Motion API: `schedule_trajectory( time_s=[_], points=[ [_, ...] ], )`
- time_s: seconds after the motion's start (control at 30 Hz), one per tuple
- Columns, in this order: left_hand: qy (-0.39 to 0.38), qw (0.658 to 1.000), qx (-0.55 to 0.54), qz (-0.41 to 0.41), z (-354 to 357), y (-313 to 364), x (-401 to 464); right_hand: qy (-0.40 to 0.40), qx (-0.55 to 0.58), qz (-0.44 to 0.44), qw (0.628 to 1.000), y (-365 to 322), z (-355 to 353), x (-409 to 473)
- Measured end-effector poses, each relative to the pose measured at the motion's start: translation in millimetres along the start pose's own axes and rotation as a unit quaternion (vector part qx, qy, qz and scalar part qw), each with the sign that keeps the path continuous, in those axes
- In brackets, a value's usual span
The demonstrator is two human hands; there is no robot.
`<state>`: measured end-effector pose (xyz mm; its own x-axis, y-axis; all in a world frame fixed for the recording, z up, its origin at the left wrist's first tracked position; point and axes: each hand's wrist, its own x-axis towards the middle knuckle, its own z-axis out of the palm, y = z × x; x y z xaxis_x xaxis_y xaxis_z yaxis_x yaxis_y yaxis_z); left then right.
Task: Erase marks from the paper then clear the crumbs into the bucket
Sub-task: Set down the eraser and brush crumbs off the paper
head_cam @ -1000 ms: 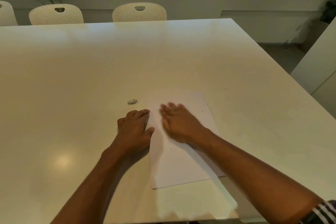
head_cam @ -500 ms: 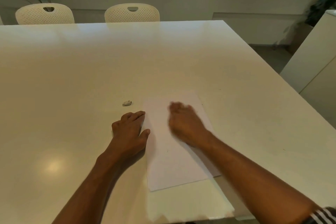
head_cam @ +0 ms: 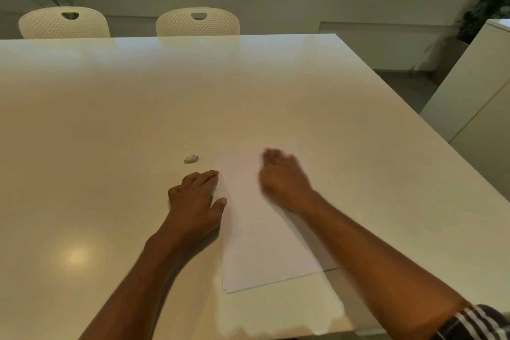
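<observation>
Both hands lie flat, holding nothing: left hand (head_cam: 197, 199) pins the paper (head_cam: 265, 243), right hand (head_cam: 284, 176) brushes; sweep lightly toward frame's right edge.

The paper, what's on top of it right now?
The right hand, blurred, is over the paper; the left hand rests at its left edge. Whatever lies beneath the hands is hidden.

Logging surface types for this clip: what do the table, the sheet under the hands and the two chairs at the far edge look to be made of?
Table: glossy cream top, likely laminate or lacquered board, since it mirrors a lamp spot.
Sheet: thin matt white paper, lying flat, perhaps more than one sheet.
Chairs: cream moulded plastic by the look, with perforated backs and a handle slot.
</observation>
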<state>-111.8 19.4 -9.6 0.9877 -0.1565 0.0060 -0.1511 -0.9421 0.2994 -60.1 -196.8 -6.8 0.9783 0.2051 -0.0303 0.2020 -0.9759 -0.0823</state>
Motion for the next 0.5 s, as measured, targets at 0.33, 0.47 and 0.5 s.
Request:
schedule_trajectory(
  time_s=[0.33,0.47,0.5],
  points=[
    [-0.006,1.000,0.011,0.017,2,0,-1,0.004,0.114,-0.176,0.978,-71,-3,-113],
    [-0.026,0.999,0.028,0.014,-1,1,0,0.055,0.047,-0.057,0.996,-2,15,-92],
    [-0.026,0.999,0.030,0.015,-1,1,0,0.063,0.047,0.021,0.997,23,14,-84]
  ],
)
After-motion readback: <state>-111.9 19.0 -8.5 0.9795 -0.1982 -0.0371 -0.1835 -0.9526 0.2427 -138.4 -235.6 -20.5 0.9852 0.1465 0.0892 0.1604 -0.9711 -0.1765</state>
